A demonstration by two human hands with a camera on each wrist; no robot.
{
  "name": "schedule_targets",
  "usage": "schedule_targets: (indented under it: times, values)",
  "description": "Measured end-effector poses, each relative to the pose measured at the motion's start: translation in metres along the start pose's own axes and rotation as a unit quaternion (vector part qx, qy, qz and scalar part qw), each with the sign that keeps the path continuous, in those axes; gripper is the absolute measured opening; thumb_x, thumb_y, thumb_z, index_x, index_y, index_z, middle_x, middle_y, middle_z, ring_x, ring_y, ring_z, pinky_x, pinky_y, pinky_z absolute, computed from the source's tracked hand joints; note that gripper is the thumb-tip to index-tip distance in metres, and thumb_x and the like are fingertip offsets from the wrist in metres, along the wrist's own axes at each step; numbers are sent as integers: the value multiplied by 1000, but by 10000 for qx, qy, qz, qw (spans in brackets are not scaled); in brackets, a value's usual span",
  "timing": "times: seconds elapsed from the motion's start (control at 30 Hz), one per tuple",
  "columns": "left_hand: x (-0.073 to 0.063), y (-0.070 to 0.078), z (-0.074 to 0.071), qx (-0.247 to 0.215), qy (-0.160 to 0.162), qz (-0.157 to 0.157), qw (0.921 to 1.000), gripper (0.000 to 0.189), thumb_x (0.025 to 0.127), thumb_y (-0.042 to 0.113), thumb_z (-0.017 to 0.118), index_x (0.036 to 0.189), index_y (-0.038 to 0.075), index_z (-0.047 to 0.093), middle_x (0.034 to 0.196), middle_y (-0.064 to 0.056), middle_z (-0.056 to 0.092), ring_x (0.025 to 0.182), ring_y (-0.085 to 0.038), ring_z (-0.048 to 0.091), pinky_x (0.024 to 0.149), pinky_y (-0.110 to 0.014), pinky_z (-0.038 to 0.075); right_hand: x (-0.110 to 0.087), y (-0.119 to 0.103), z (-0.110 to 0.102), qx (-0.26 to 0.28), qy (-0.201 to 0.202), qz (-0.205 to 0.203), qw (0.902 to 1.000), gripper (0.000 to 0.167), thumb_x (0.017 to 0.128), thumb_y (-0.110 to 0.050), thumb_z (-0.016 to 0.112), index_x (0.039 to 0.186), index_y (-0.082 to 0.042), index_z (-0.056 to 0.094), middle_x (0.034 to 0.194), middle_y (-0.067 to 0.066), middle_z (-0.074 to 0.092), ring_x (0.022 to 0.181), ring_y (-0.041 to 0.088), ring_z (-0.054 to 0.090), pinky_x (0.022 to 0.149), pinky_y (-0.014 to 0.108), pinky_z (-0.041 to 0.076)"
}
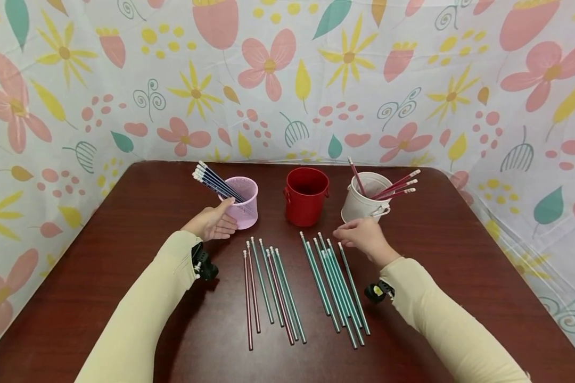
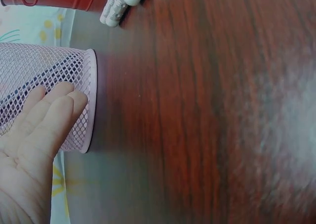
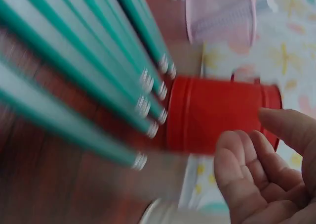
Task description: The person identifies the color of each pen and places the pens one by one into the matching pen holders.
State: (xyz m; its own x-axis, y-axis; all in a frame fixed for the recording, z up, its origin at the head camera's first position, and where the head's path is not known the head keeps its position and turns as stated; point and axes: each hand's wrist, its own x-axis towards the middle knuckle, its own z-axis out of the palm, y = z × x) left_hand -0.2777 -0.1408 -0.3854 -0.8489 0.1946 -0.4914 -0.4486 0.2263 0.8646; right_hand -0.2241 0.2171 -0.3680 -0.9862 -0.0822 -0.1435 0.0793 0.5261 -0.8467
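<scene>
My left hand [image 1: 215, 222] is at the left side of a pink mesh cup [image 1: 247, 206], fingers fairly straight along its wall and thumb by the rim. Several dark blue pencils [image 1: 219, 182] lean leftward out of this cup. In the left wrist view the fingertips overlap the mesh. My right hand [image 1: 364, 238] hovers just in front of a white bucket [image 1: 354, 207], holding nothing, its fingers loosely bent. Several dark red pencils [image 1: 396, 187] stick out of that bucket. Just below the right hand lie several green pencils [image 1: 337, 287], eraser ends toward the back.
Between the cup and the white bucket stands a red bucket [image 1: 306, 199]. A mixed group of dark red pencils [image 1: 247, 303] and green pencils [image 1: 267, 282] lies left of centre on the brown table [image 1: 139, 213]. Behind hangs a flowered cloth [image 1: 268, 117].
</scene>
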Motion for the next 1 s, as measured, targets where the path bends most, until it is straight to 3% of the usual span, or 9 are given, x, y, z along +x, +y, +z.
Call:
schedule_targets:
  times: [0.17,0.3,0.43,0.53,0.67,1.0]
  values:
    - [0,1,0,-101,-12,21,9999,77,98,52,37,127,-19,46,106,-21,63,100,-29,62,91,-37,50,-2,-20,20,-1111,-561,-572,9906,16,80,-7,66,83,8,72,65,11,67,56,12,61,56,23,53]
    - [0,1,-2,-43,17,42,10000,76,98,51,37,126,-19,46,95,-15,64,92,-26,63,89,-37,51,-1,-34,43,-1596,-1239,-687,9770,11,78,-5,67,78,3,73,55,3,63,51,7,58,54,22,52]
    - [0,1,-3,66,11,38,10000,76,99,51,35,127,-19,46,104,-21,63,96,-28,63,90,-37,51,-2,-45,69,-1803,-2107,-565,9591,10,79,-5,67,77,2,74,57,2,63,51,7,59,54,24,54]
    - [1,1,-1,107,-69,38,9999,77,99,52,35,128,-19,45,118,-29,58,103,-31,61,92,-38,50,-4,-50,84,-1801,-2531,-376,9498,11,81,-4,68,73,3,71,56,2,62,50,9,59,53,26,55]
    - [1,3,1,141,-74,46,9999,78,98,52,33,129,-19,44,129,-33,51,108,-34,58,93,-38,49,-3,-58,96,-1932,-2696,-257,9430,19,81,-5,71,65,2,67,53,3,59,48,11,58,50,27,54]
    - [0,3,-1,105,15,-8,9999,77,98,51,33,128,-19,44,130,-34,50,112,-37,57,96,-41,47,5,-63,121,-2555,-2762,-163,9264,26,83,-4,67,57,-2,62,47,3,57,41,11,54,46,27,53]
